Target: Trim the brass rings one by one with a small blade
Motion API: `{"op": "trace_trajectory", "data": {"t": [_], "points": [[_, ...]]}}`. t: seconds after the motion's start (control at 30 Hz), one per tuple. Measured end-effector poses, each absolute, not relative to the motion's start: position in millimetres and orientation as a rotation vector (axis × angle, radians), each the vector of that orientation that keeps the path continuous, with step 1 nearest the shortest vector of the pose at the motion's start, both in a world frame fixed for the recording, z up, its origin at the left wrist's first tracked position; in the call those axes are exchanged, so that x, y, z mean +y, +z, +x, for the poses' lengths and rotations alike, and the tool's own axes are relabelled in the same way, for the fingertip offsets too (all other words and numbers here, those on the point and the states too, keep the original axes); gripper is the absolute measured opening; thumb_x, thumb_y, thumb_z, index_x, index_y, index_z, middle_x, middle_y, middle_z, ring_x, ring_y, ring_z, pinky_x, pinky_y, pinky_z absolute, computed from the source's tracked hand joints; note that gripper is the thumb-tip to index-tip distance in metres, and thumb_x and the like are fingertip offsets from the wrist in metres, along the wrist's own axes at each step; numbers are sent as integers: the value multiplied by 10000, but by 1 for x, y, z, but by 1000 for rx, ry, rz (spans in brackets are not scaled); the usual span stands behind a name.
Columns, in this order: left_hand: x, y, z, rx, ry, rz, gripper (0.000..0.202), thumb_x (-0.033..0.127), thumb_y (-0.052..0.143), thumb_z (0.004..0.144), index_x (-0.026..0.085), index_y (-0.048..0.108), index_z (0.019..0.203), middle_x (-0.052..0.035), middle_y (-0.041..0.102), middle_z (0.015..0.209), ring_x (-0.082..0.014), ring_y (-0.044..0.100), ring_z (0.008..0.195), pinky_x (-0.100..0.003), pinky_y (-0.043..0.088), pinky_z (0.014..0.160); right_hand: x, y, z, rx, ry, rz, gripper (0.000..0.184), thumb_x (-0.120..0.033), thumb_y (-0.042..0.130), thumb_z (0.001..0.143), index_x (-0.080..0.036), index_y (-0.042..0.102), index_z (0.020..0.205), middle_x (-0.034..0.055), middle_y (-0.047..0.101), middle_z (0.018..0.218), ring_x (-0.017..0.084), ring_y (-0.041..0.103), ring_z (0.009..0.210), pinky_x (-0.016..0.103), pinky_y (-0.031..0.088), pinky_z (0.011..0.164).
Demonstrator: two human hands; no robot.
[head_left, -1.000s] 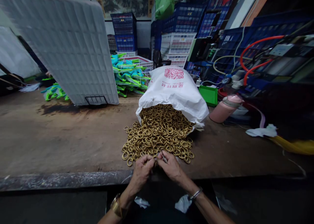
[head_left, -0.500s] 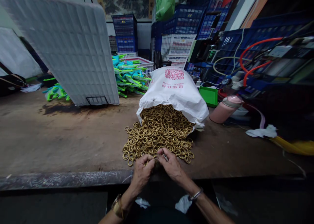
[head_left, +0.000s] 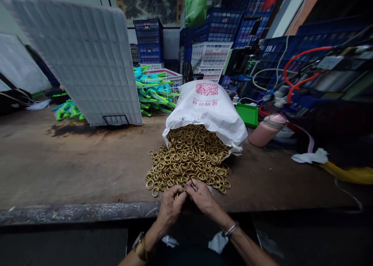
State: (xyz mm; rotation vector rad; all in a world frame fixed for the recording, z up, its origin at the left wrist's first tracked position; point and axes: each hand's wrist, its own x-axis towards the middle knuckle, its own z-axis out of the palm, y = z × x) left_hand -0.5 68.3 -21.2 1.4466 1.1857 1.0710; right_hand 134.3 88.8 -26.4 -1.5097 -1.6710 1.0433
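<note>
A stained brown tabletop (head_left: 87, 172) spans the frame, with blue and white plastic crates (head_left: 212, 53) stacked at upper centre. Small gold-coloured metal rings (head_left: 189, 163) spill towards the bottom edge from a white, red-printed sack (head_left: 205, 110). At lower centre, the left hand (head_left: 170, 206) pinches one ring (head_left: 176, 196); the right hand (head_left: 203, 198) grips a slim dark tool (head_left: 193, 185), its long axis slanting to the upper left.
</note>
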Motion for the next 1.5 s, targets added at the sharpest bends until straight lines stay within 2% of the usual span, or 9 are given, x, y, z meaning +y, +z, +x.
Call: {"op": "trace_trajectory", "data": {"t": [0.27, 0.47, 0.7, 0.87, 1.13, 1.3, 1.5], "points": [[69, -18, -1, 1096, 949, 1142, 190, 334, 518, 742, 159, 582, 702, 35, 494, 542, -86, 412, 479, -186, 338, 469, 88, -26, 135, -1634, 1034, -1485, 270, -376, 400, 787, -194, 418, 588, -51, 394, 550, 93, 365, 536, 205, 300, 493], [68, -18, -2, 1109, 885, 1062, 256, 387, 509, 747, 160, 509, 629, 60, 426, 468, -56, 342, 392, -164, 262, 384, 85, -22, 134, -1681, 974, -1478, 263, -366, 414, 800, -196, 417, 600, -53, 405, 559, 92, 374, 539, 210, 301, 514], [67, -19, -4, 1054, 899, 1019, 306, 448, 536, 730, 150, 544, 659, 55, 436, 495, -50, 341, 401, -161, 254, 379, 87, -19, 134, -1558, 1241, -1409, 281, -391, 401, 804, -194, 442, 607, -49, 441, 522, 93, 399, 503, 210, 333, 505], [66, -22, -4, 986, 926, 938, 329, 473, 551, 725, 147, 548, 681, 44, 470, 530, -44, 338, 409, -162, 232, 372, 85, -21, 133, -1459, 1389, -1401, 324, -419, 388, 811, -197, 435, 579, -63, 401, 465, 76, 338, 427, 201, 304, 456], [67, -16, -2, 1017, 848, 940, 307, 450, 552, 718, 143, 528, 717, 42, 470, 576, -37, 373, 410, -150, 248, 362, 89, -19, 134, -1495, 1179, -1452, 217, -362, 449, 745, -193, 451, 609, -52, 423, 527, 96, 392, 512, 214, 332, 511], [68, -19, -1, 1051, 858, 963, 298, 440, 529, 731, 155, 480, 656, 52, 453, 541, -34, 353, 395, -148, 246, 364, 88, -17, 133, -1567, 1089, -1439, 213, -347, 435, 762, -188, 465, 624, -42, 435, 558, 102, 403, 541, 219, 339, 535], [67, -21, -1, 1027, 873, 885, 286, 423, 537, 740, 151, 479, 671, 48, 461, 562, -32, 365, 408, -143, 238, 368, 89, -27, 136, -1611, 1026, -1449, 229, -347, 390, 806, -188, 483, 670, -39, 460, 566, 101, 422, 533, 211, 343, 528]]}}
